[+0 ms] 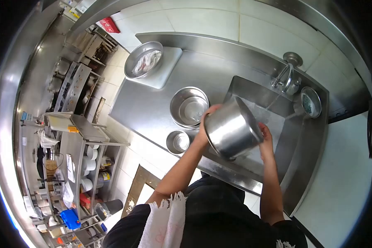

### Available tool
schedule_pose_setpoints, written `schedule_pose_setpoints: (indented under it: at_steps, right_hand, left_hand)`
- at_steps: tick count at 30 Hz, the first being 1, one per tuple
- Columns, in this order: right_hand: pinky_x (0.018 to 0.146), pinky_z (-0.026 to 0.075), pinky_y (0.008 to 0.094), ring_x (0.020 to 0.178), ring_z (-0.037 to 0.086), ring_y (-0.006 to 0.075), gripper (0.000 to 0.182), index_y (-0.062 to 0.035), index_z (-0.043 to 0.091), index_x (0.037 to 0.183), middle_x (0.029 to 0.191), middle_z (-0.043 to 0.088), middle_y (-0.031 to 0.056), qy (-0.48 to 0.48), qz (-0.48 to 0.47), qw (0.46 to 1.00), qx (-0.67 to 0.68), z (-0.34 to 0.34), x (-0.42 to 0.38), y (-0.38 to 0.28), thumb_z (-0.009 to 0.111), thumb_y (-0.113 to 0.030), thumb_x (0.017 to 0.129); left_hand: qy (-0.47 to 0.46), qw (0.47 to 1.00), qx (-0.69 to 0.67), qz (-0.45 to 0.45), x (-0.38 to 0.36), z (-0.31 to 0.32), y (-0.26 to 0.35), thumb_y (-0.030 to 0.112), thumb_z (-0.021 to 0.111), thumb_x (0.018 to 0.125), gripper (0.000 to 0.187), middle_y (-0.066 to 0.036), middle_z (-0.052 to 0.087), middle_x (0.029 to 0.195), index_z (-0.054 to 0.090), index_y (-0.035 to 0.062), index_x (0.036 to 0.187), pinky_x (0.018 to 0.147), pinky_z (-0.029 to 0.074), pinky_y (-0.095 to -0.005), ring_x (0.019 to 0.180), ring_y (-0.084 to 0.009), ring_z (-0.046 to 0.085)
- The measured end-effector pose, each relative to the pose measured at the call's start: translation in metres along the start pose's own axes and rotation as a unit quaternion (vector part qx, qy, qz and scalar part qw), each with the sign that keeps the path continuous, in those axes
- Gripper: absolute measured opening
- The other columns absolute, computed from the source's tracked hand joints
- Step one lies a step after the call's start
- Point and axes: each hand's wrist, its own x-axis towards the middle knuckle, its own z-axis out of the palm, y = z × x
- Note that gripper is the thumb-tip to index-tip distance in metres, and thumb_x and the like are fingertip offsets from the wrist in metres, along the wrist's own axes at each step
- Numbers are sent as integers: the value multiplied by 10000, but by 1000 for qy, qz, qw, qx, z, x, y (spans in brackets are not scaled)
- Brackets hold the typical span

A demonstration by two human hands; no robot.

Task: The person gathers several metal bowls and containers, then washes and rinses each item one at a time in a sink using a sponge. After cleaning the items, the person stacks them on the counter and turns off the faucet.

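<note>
A large stainless-steel pot (pixel 231 130) is tilted on its side above the sink (pixel 285 153), its interior facing away from me. My left hand (pixel 206 120) is closed around the pot's left edge, with the thumb side up. At the opposite end, my right hand (pixel 267 142) grips the pot with its fingers bent; some fingertips are hidden behind the metal. Left of the sink, close to my left hand, a wide steel pot (pixel 177 108) stands upright on the counter. A smaller steel pot (pixel 172 142) is nearer the counter's front edge.
A tap (pixel 287 78) rises at the sink's back right, beside a steel bowl (pixel 311 103) holding a greenish scrubber. On a white cutting board (pixel 169 68) at the far left rests a basin (pixel 130 64) with pale contents. Shelves (pixel 87 165) with dishes stand across the aisle.
</note>
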Motion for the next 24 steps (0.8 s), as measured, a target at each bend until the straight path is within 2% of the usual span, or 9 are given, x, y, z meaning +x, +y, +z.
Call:
schedule_pose_setpoints:
  at_steps: [3,5,10,13,16,18,20,23,24]
  right_hand:
    - [853,524,311,1064,617,190,413,-33,473,1429,1411,533,123,-10,43,992,116,54,-21,-90,519,-152,1036]
    - [848,529,320,1041,619,162,396,-50,512,1399,1321,594,84,-29,-7,994,104,87,-22,-126,535,-225,1045]
    - [758,539,295,930,644,146,312,-48,567,1316,1242,631,82,-70,-71,994,37,146,-2,-140,550,-174,1031]
    - [685,538,290,842,648,130,286,-76,599,1262,1067,673,47,-91,-61,993,-46,165,2,-105,577,-216,1014]
    - [621,528,286,768,645,126,351,-106,600,1244,933,669,38,-161,115,976,-90,186,-14,-59,623,-335,978]
    - [594,530,295,744,641,136,488,-75,593,1247,934,677,87,-185,188,949,-174,223,-33,-47,657,-440,930]
    - [662,565,371,778,691,233,548,-36,565,1274,967,704,159,-184,241,905,-298,266,-50,-70,644,-448,921]
    - [757,568,468,847,715,360,546,-6,524,1316,1005,711,237,-174,-17,848,-501,299,-39,5,619,-367,918]
    - [773,559,493,867,707,386,547,-1,523,1327,1004,709,247,-176,-11,851,-495,300,-40,10,607,-343,908]
  left_hand:
    - [144,974,164,69,-20,-14,70,55,644,925,228,-10,673,965,632,-5,1145,838,510,-268,932,-105,623]
    - [203,962,183,4,-19,-67,54,104,630,958,199,-8,682,909,628,-17,1116,834,507,-279,945,-99,623]
    - [215,949,207,-103,-28,-131,72,86,514,946,223,-166,659,738,593,-60,1095,391,473,-344,416,-198,586]
    - [216,899,308,-223,-20,-151,78,153,575,906,301,-247,697,864,604,-63,1113,574,567,-398,633,-283,706]
    - [197,854,435,-205,-4,-171,58,236,616,872,442,-287,687,1039,567,-57,1200,814,549,-443,927,-368,696]
    - [202,819,495,-206,4,-169,57,274,635,859,535,-288,672,1138,527,-55,1266,942,508,-458,1076,-405,657]
    - [204,800,522,-213,6,-164,55,289,642,852,600,-282,661,1192,486,-48,1322,997,485,-457,1149,-416,627]
    - [191,799,527,-215,0,-161,55,355,630,860,676,-284,623,1257,441,-20,1390,1004,483,-465,1209,-409,590]
    - [182,800,531,-211,-5,-160,60,422,619,876,714,-290,591,1308,431,-8,1414,1014,474,-481,1253,-409,559]
